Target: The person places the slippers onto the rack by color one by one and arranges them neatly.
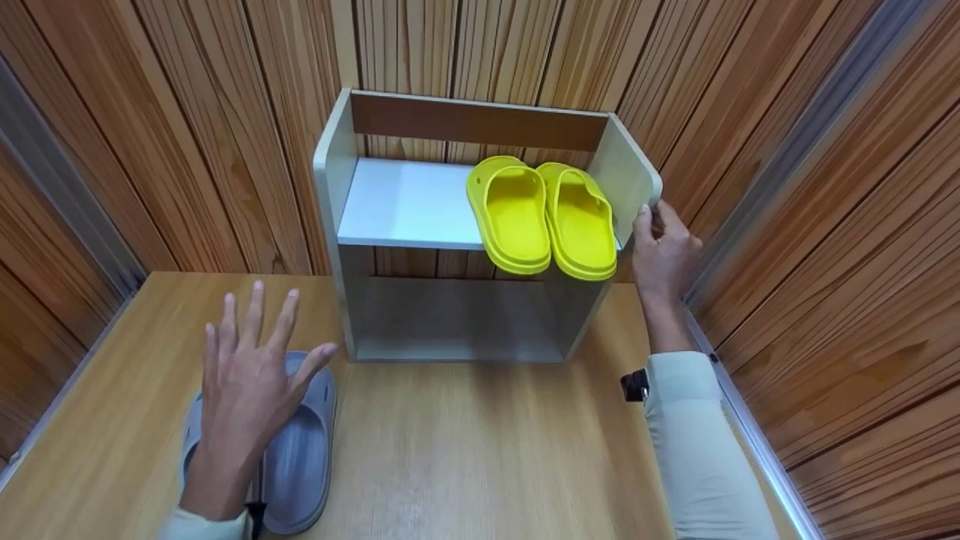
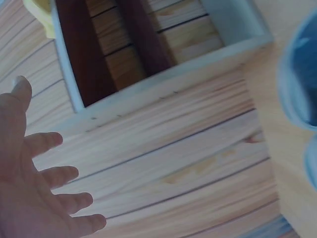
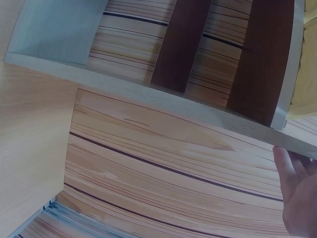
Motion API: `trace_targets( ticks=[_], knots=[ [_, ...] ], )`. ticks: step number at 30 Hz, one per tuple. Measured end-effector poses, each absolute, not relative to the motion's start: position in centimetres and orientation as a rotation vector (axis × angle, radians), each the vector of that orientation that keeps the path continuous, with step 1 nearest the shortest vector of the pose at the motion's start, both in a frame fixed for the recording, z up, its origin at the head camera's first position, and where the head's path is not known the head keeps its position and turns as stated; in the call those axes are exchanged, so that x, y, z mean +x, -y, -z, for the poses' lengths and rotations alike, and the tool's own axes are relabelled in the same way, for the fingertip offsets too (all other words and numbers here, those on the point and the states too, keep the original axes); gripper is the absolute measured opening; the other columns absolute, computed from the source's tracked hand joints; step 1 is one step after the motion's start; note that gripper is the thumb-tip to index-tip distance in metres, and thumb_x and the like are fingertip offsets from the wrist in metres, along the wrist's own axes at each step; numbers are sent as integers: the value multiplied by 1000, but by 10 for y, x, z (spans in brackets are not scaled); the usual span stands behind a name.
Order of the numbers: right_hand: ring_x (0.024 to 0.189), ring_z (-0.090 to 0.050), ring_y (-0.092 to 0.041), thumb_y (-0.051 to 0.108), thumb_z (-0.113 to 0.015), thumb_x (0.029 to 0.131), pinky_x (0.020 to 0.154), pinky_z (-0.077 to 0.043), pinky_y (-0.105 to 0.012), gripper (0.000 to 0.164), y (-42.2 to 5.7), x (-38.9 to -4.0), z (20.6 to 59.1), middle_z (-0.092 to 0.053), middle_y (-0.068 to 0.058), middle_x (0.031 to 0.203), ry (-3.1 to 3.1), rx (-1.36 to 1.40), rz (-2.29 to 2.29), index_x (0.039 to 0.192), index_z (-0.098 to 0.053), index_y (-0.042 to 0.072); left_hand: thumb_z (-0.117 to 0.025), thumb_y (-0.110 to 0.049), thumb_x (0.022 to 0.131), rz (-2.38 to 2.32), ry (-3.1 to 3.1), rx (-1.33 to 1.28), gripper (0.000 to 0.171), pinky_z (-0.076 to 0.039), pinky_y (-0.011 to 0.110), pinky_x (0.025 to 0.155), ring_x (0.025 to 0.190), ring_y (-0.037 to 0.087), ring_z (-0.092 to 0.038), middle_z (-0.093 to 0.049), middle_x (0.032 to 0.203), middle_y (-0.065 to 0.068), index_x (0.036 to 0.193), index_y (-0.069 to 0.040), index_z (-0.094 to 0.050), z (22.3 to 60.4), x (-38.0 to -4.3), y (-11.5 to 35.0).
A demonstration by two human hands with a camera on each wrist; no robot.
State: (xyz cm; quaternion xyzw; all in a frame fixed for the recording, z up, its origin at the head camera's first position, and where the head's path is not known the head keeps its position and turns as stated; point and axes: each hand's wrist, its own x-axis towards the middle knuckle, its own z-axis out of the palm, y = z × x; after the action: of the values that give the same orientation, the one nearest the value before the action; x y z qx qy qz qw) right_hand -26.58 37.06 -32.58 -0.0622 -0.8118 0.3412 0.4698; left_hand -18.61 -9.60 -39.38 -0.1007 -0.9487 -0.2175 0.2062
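Note:
A small two-tier shoe rack (image 1: 330, 195) stands against the back wall. Its white upper shelf (image 1: 412, 202) carries a pair of yellow clogs (image 1: 517, 225) on the right side, toes to the back. My right hand (image 1: 667, 251) holds the front edge of the rack's right side panel (image 1: 626, 169), thumb in front and fingers curled. With fingers spread, my left hand (image 1: 251, 382) hovers over a pair of grey clogs (image 1: 300, 465) at the rack's front left and holds nothing. In the left wrist view its fingers (image 2: 44, 144) point towards the rack's side.
The wooden table (image 1: 450, 450) bears the rack and the grey clogs. Wood-plank walls (image 1: 847, 300) enclose it at the back and both sides. A metal rail (image 1: 757, 450) runs along the right edge. The rack's lower tier (image 1: 457, 322) lies in shadow.

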Motion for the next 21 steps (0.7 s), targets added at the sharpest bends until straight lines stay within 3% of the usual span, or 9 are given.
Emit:
trace_targets(
  ticks=[11,21],
  knots=[
    [102,-72,-27,18,-59,102,89,-57,-42,32,-368,-266,322,-72,-15,118,1972,-150,-829,126,-69,-1,-59,-66,92,616,2829,-175,93,1,78,110,146,59,-1,-10,163,33,161,-11,-27,446,-181,109],
    [105,-72,-27,17,-60,102,90,-57,-41,33,-367,-265,327,-71,-16,121,1964,-146,-829,129,-67,-1,-38,-89,84,668,3108,-66,114,7,77,108,144,59,12,5,162,34,163,-10,-13,482,-185,107]
  ],
)
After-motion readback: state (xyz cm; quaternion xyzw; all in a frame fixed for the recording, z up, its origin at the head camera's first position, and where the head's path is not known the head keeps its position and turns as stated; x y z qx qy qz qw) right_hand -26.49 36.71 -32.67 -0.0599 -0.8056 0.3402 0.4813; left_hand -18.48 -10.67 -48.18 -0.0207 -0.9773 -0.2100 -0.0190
